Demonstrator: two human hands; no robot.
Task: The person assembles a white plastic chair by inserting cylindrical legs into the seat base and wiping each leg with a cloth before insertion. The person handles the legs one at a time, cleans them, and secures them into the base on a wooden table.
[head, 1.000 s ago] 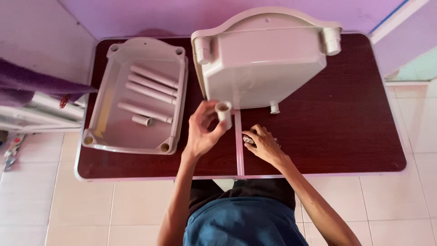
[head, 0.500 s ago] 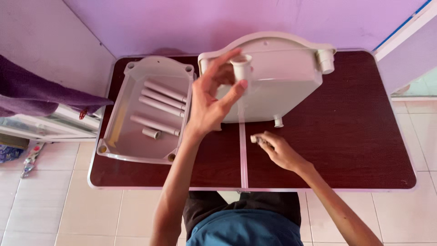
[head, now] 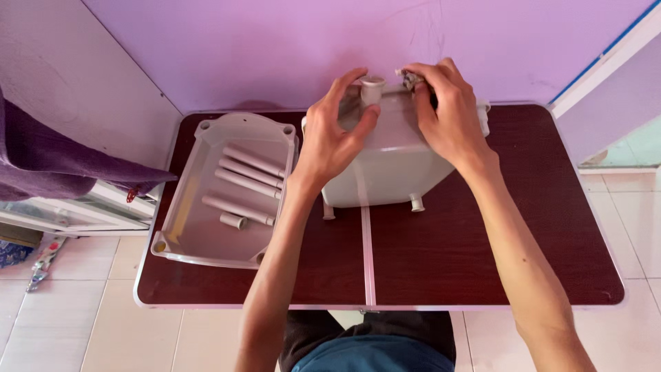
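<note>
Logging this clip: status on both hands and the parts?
Left hand pinching short grey tube at far edge of upturned grey tray. Right hand gripping small fitting beside it. Second tray left, holding loose tubes; nothing obstructing.

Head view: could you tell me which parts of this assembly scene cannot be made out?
- Small item in the right hand: fingers wrap it, kind unclear.
- Far edge of the white shelf piece: covered by both hands.
- How the short tube meets the shelf: the left hand hides the joint.
- Corner sockets of the tray: too small to see inside.
</note>
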